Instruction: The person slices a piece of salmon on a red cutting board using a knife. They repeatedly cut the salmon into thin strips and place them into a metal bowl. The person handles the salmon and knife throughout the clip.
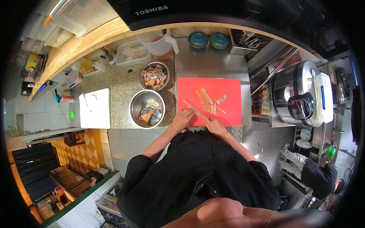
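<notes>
A red cutting board (235, 99) lies in front of me on the steel counter. On it are strips of orange fish flesh with silvery skin (206, 101) and a small skin scrap (221, 99) to their right. My right hand (216, 127) is closed around the handle of a knife (196, 110), whose pale blade points to the far left across the board's near-left part. My left hand (183, 119) has its fingers curled together at the board's left edge, close to the blade. What those fingers pinch, if anything, is hidden.
Left of the board stand a steel bowl (131, 109) with larger fish pieces and another bowl (143, 86) of trimmings. A white board (94, 117) lies farther left. Behind are a plastic jug (154, 45) and two teal lidded pots (198, 39). A large steel cooker (283, 85) stands right; another person (317, 176) is lower right.
</notes>
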A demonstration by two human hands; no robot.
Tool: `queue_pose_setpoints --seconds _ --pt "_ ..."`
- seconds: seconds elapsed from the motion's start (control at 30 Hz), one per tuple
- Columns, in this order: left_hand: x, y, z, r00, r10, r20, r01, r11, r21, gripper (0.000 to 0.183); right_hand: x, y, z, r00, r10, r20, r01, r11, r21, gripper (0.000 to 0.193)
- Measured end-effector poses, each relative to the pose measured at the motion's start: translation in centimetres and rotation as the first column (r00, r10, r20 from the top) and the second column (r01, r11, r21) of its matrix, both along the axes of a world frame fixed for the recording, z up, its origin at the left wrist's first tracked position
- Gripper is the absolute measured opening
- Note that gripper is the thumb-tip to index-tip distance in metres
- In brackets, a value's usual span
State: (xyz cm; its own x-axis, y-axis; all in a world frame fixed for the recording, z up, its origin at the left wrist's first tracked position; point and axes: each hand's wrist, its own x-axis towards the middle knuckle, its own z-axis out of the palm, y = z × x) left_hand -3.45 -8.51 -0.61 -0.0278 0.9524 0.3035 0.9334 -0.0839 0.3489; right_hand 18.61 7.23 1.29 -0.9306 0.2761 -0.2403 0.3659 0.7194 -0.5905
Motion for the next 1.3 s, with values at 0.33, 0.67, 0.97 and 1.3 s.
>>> queue_pose_setpoints --seconds 0.33,0.67,0.97,1.3 --pt "-0.5 0.4 0.1 0.998 -0.058 0.003 0.058 0.998 -0.007 0.032 -0.8 -0.4 2.0 0.999 0.018 0.046 -0.020 0.999 0.040 0.073" --pt "0.4 0.6 -0.4 1.000 0.011 0.029 -0.011 1.000 0.007 0.033 -2.3 -0.2 2.4 0.991 0.037 0.126 -0.039 0.999 0.016 0.075" --pt "1.2 0.4 0.0 0.995 0.063 0.074 -0.062 0.998 -0.015 0.037 8.2 0.8 3.9 0.986 0.036 0.161 -0.047 0.997 0.068 0.081" --pt "2.1 0.0 1.0 0.986 0.144 0.087 -0.145 0.989 -0.004 0.036 9.7 0.9 6.3 0.997 -0.003 0.082 0.006 0.999 -0.037 0.074"
